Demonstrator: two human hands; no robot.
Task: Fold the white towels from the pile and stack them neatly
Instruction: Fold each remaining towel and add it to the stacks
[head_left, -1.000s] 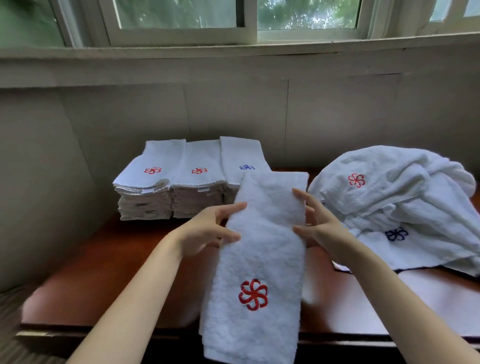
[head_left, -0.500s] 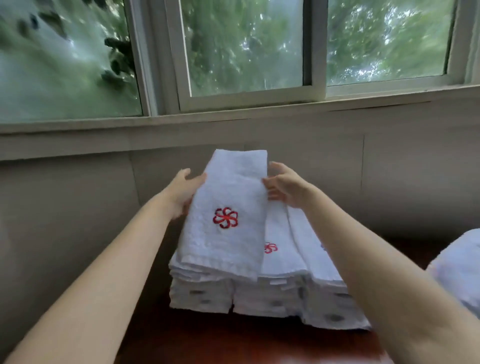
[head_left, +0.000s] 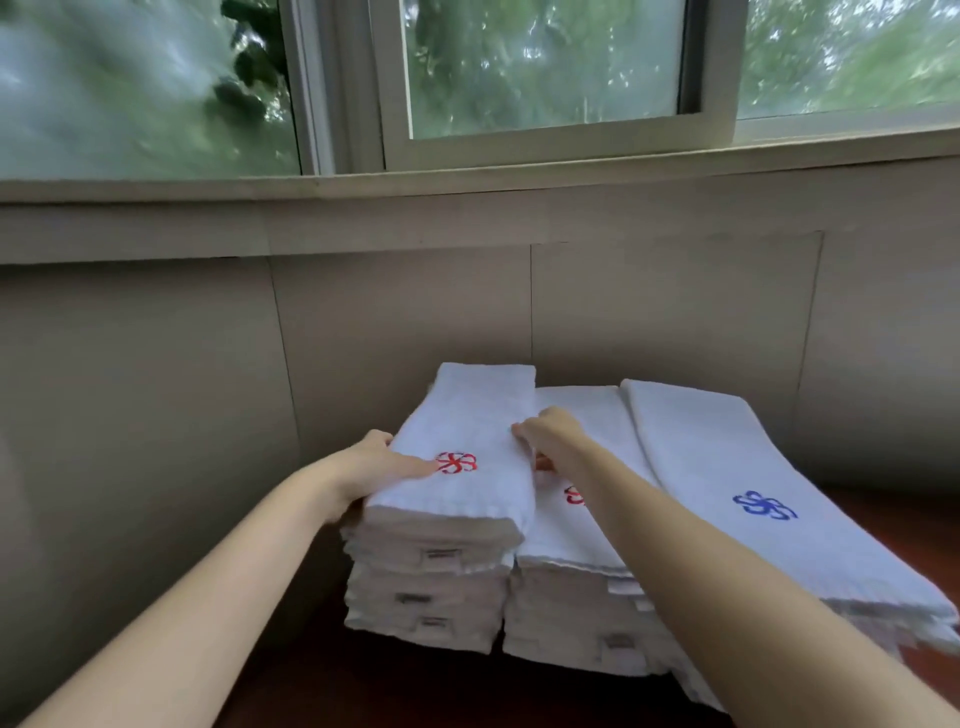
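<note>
Lying on top of the left stack (head_left: 431, 582), a folded white towel (head_left: 478, 441) with a red flower mark (head_left: 455, 462) was held at both long edges. The left hand (head_left: 371, 462) was laid against the towel's left edge, its thumb stretched flat over the cloth with the tip just beside the red mark, while the other fingers were hidden below the edge, so the hold there could not be judged fully. The right hand (head_left: 548, 436) was set on the towel's right edge with curled fingers, and the cloth appeared to be pinched there, though the fingertips were partly hidden. Three stacks of folded towels were seen side by side on a dark wooden table (head_left: 363, 696), pushed close to the grey wall (head_left: 649, 312). The middle stack (head_left: 576, 587) was touching the left one and was partly covered by the right forearm. The right stack (head_left: 753, 519) was topped by a towel with a blue mark (head_left: 763, 505). A window (head_left: 545, 67) with green leaves behind it was seen above the wall.
</note>
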